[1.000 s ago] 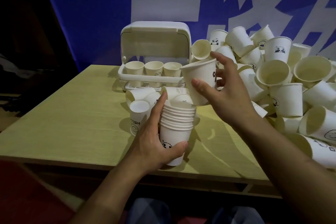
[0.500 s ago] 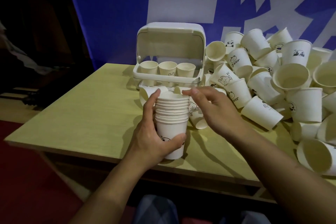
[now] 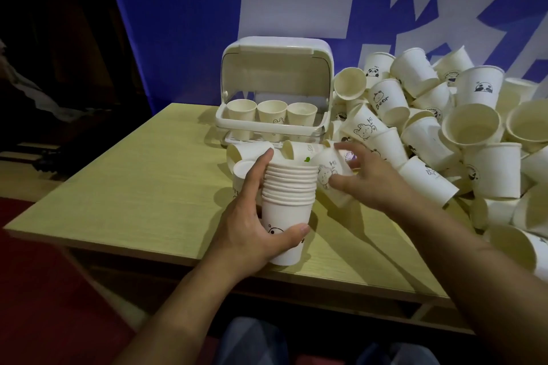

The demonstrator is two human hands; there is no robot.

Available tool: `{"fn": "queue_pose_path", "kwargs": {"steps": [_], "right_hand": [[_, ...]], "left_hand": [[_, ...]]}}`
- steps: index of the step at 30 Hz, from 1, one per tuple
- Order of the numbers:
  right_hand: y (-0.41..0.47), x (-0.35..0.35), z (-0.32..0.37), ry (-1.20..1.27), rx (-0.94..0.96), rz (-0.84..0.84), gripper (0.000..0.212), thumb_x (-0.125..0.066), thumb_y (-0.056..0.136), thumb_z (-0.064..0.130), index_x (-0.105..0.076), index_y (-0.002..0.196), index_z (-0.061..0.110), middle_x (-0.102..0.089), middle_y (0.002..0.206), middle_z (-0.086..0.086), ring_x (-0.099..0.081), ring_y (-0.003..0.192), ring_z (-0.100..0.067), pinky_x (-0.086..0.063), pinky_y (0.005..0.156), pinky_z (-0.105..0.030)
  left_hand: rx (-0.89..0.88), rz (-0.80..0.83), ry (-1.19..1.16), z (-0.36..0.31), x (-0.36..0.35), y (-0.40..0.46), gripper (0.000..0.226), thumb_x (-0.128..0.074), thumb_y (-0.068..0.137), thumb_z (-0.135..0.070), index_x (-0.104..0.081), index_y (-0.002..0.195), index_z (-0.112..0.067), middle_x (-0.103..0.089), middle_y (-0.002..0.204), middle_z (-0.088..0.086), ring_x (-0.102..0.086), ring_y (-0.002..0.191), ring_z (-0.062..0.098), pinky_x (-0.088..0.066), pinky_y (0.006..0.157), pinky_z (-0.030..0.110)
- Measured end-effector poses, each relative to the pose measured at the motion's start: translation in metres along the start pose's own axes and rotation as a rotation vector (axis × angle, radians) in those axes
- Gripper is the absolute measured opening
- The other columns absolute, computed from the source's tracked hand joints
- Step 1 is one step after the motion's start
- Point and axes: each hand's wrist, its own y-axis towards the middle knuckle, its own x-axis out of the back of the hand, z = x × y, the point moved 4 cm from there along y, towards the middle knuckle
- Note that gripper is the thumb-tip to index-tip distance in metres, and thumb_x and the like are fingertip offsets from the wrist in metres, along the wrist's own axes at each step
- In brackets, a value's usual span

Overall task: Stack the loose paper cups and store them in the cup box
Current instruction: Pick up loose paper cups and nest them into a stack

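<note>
- Wrapped round the lower part of the nested stack of white paper cups [image 3: 287,201], our left hand [image 3: 252,216] holds it upright near the front edge of the pale wooden table [image 3: 142,187], thumb across the bottom cup and index finger up along the rims.
- We judge ourselves mid-stacking: the stack is tall, but not yet ready for storing.
- Just right of the stack, our right hand [image 3: 367,184] curls its fingers round a tilted white paper cup with a bear print [image 3: 329,178], touching the stack's upper rims.
- Next, we think, this cup must be turned mouth-up and dropped squarely into the top cup.
- Behind the stack, the white plastic cup box with its lid raised [image 3: 275,89] already holds three cups.
- Far right, the heap of loose white paper cups [image 3: 462,133] remains large.
</note>
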Motion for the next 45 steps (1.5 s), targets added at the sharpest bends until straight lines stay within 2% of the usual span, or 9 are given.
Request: {"fn": "queue_pose_path", "kwargs": {"steps": [7, 15, 21, 28, 31, 35, 39, 42, 45], "right_hand": [[-0.013, 0.032, 0.036, 0.374, 0.221, -0.167, 0.064, -0.07, 0.083, 0.02, -0.042, 0.134, 0.048, -0.055, 0.11, 0.01, -0.061, 0.099, -0.01, -0.058, 0.071, -0.031], [-0.021, 0.031, 0.064, 0.505, 0.307, -0.228, 0.06, -0.07, 0.085, 0.02, -0.039, 0.128, 0.048, -0.052, 0.115, 0.011, -0.062, 0.095, -0.009, -0.059, 0.073, -0.03], [-0.029, -0.009, 0.086, 0.548, 0.375, -0.081, 0.036, -0.067, 0.09, 0.025, -0.056, 0.12, 0.041, -0.062, 0.113, 0.013, -0.064, 0.093, 0.001, -0.054, 0.076, -0.022], [-0.022, -0.037, 0.1, 0.389, 0.448, -0.034, 0.024, -0.062, 0.093, 0.028, -0.069, 0.112, 0.042, -0.062, 0.119, 0.018, -0.06, 0.099, -0.005, -0.05, 0.085, -0.023], [-0.013, -0.05, 0.097, 0.078, 0.451, -0.027, 0.037, -0.065, 0.092, 0.032, -0.059, 0.127, 0.041, -0.055, 0.128, 0.016, -0.054, 0.105, -0.006, -0.044, 0.084, -0.021], [-0.005, -0.072, 0.091, -0.211, 0.442, -0.005, 0.049, -0.067, 0.087, 0.043, -0.054, 0.134, 0.04, -0.052, 0.14, 0.006, -0.045, 0.125, -0.019, -0.038, 0.102, -0.037], [-0.004, -0.088, 0.087, -0.227, 0.416, 0.066, 0.038, -0.071, 0.081, 0.048, -0.062, 0.116, 0.036, -0.058, 0.131, 0.005, -0.046, 0.119, -0.021, -0.042, 0.095, -0.037], [-0.002, -0.087, 0.084, -0.083, 0.352, 0.047, 0.036, -0.077, 0.077, 0.042, -0.057, 0.104, 0.031, -0.062, 0.113, 0.003, -0.057, 0.101, -0.021, -0.052, 0.079, -0.038], [0.001, -0.068, 0.083, 0.336, 0.225, -0.013, 0.049, -0.077, 0.079, 0.032, -0.047, 0.118, 0.037, -0.055, 0.108, 0.011, -0.062, 0.092, -0.015, -0.058, 0.076, -0.043]], "left_hand": [[-0.013, 0.085, 0.01, -0.014, -0.01, 0.007, 0.112, -0.087, 0.067, -0.045, -0.006, 0.137, -0.079, -0.044, 0.143, -0.028, -0.05, 0.125, -0.004, -0.046, 0.099, 0.022], [-0.024, 0.1, 0.027, -0.016, 0.004, 0.004, 0.111, -0.086, 0.073, -0.043, -0.004, 0.139, -0.077, -0.041, 0.149, -0.023, -0.053, 0.124, 0.003, -0.051, 0.097, 0.03], [-0.041, -0.015, -0.024, -0.019, 0.027, 0.003, 0.117, -0.086, 0.074, -0.041, 0.004, 0.143, -0.07, -0.044, 0.124, -0.049, -0.052, 0.108, -0.022, -0.049, 0.078, 0.006], [-0.002, -0.198, 0.019, -0.003, 0.076, 0.0, 0.114, -0.087, 0.073, -0.028, -0.005, 0.141, -0.067, -0.044, 0.115, -0.036, -0.051, 0.096, -0.028, -0.049, 0.068, 0.003], [0.052, -0.234, 0.055, 0.01, 0.091, -0.007, 0.112, -0.087, 0.072, -0.032, -0.009, 0.144, -0.067, -0.043, 0.115, -0.036, -0.052, 0.09, -0.028, -0.052, 0.071, 0.014], [0.124, -0.264, 0.083, 0.021, 0.103, -0.015, 0.113, -0.089, 0.069, -0.043, -0.008, 0.141, -0.073, -0.048, 0.117, -0.032, -0.055, 0.092, -0.015, -0.056, 0.085, 0.037], [0.166, -0.238, 0.072, 0.025, 0.105, -0.021, 0.111, -0.087, 0.067, -0.044, -0.008, 0.139, -0.076, -0.051, 0.129, -0.016, -0.06, 0.101, 0.001, -0.058, 0.088, 0.044], [0.189, -0.212, 0.038, 0.026, 0.103, -0.024, 0.112, -0.086, 0.06, -0.053, -0.01, 0.138, -0.077, -0.054, 0.135, -0.009, -0.067, 0.103, 0.018, -0.06, 0.085, 0.049], [0.186, -0.189, -0.013, 0.026, 0.101, -0.025, 0.104, -0.077, 0.051, -0.067, -0.015, 0.134, -0.079, -0.056, 0.131, -0.01, -0.065, 0.109, 0.022, -0.059, 0.087, 0.052]]}}
